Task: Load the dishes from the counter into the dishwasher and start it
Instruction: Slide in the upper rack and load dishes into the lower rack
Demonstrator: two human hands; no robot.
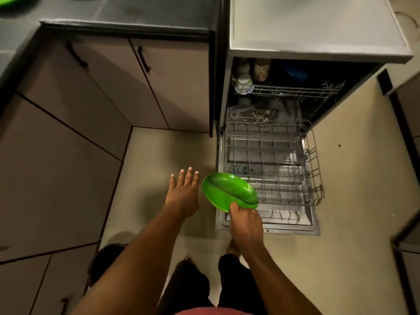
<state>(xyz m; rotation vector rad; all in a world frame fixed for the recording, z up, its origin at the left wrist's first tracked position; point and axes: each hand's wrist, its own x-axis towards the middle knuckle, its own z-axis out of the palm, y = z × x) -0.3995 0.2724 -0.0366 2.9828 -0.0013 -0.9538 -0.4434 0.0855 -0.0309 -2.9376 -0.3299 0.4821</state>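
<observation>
Here, at the far left top corner, a piece of a green object point(9, 0) lies on the dark counter point(113, 10), cut off by the frame edge. Under the front edge of the counter stand the beige cabinet doors point(102, 87) with black handles. They turn a corner, so that a strip of pale floor point(159, 151) runs between them and the dishwasher point(261, 112). Over this strip hangs the left hand point(183, 194), palm down, its fingers straight and a little spread, touching no object. It is just beside the green dish point(229, 192) but apart from it. The dish is tilted, its hollow side turned up and away from the person, and its left edge passes a little over the left edge of the dishwasher door point(295, 230). The right hand point(246, 223) pinches the near rim of the dish, the thumb on the outer side and the other fingers hidden behind the rim. The dish is above the near left corner of the lower rack point(284, 160), which is pulled out over the open door; whether it touches the wires I cannot tell. Behind the dish and to the right, the wire rows of the rack show bare up to its right edge. Further back, inside the machine, the upper rack point(295, 90) holds a small cup point(244, 84) at its left end. To the right of the door lies more pale floor.
</observation>
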